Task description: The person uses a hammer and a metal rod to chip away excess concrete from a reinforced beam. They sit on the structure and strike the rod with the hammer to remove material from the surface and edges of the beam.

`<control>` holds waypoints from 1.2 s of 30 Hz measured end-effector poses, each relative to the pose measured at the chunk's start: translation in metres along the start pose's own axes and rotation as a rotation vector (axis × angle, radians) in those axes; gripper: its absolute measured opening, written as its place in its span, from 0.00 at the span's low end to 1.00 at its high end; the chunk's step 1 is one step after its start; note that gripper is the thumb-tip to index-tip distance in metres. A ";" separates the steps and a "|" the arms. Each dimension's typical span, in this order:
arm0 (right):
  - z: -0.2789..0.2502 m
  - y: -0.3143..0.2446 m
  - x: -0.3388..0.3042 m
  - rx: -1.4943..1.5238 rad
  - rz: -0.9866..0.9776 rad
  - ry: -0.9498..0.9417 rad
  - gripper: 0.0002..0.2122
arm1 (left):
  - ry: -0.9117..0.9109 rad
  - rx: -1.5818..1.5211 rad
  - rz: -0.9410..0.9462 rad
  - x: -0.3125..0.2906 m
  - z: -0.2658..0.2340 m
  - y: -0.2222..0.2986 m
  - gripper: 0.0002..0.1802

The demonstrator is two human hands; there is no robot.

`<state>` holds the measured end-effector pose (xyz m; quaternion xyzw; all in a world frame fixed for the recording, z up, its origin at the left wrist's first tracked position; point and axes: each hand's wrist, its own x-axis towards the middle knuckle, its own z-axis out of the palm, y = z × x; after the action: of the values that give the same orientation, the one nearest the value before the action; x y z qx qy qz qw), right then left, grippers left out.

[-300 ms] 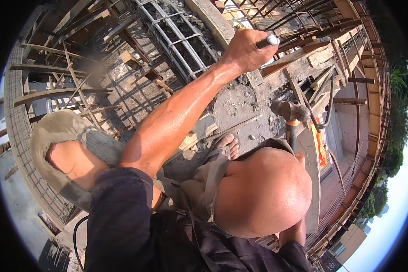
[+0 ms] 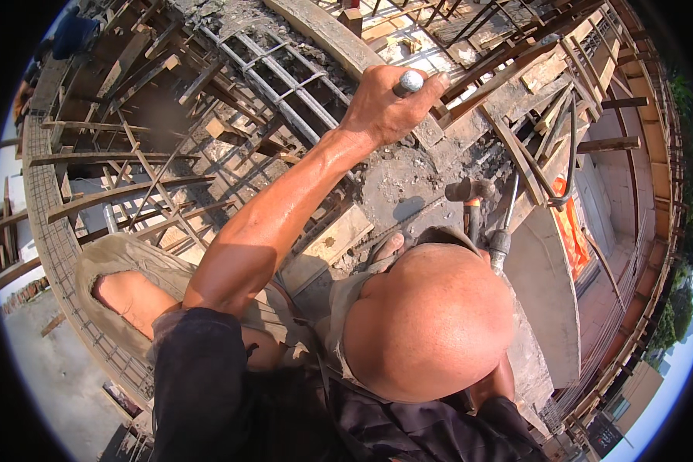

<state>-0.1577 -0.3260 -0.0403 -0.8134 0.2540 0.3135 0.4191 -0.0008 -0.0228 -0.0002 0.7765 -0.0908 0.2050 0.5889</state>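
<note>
My left hand reaches forward, its fingers wrapped round a steel chisel. Only the chisel's round butt end shows above the fist, and the thumb points away to the right. A hammer with an orange band below its head stands just past my right knee. Its dark handle drops behind the knee, where a sliver of my right hand grips it; most of that hand is hidden. Grey concrete with loose rubble lies below the left hand and hammer.
Tied reinforcing bars run beside a timber board ahead on the left. Timber props and planks crowd a drop on the left. On the right are a steel rod, a bent bar and orange sheeting.
The hammer has shifted left and looks lower, closer to the concrete. My left hand, still round the chisel, appears lower and farther left as the view turns. A steel rod beside the hammer is now exposed.
</note>
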 end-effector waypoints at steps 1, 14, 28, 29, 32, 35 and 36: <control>0.006 -0.014 -0.004 0.028 0.029 0.002 0.12 | -0.038 0.020 0.009 0.007 -0.007 -0.005 0.28; 0.032 0.004 0.034 0.083 0.012 -0.008 0.15 | 0.048 0.013 -0.003 0.033 0.017 -0.014 0.07; 0.021 0.013 0.063 0.064 -0.102 -0.202 0.16 | -0.256 0.211 -0.204 0.031 0.003 0.008 0.26; 0.025 0.016 0.067 0.092 -0.146 -0.194 0.16 | -0.359 0.246 -0.272 0.035 -0.002 0.015 0.27; 0.026 0.016 0.072 0.095 -0.243 -0.187 0.15 | -0.438 0.308 -0.309 0.038 -0.004 0.019 0.27; 0.022 0.009 0.073 0.103 -0.225 -0.218 0.14 | -0.426 0.294 -0.313 0.038 0.000 0.018 0.28; 0.021 0.009 0.073 0.101 -0.235 -0.225 0.14 | -0.411 0.279 -0.304 0.038 0.004 0.018 0.28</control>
<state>-0.1207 -0.3241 -0.1071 -0.7751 0.1243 0.3381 0.5191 0.0276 -0.0280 0.0307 0.8798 -0.0618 -0.0369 0.4698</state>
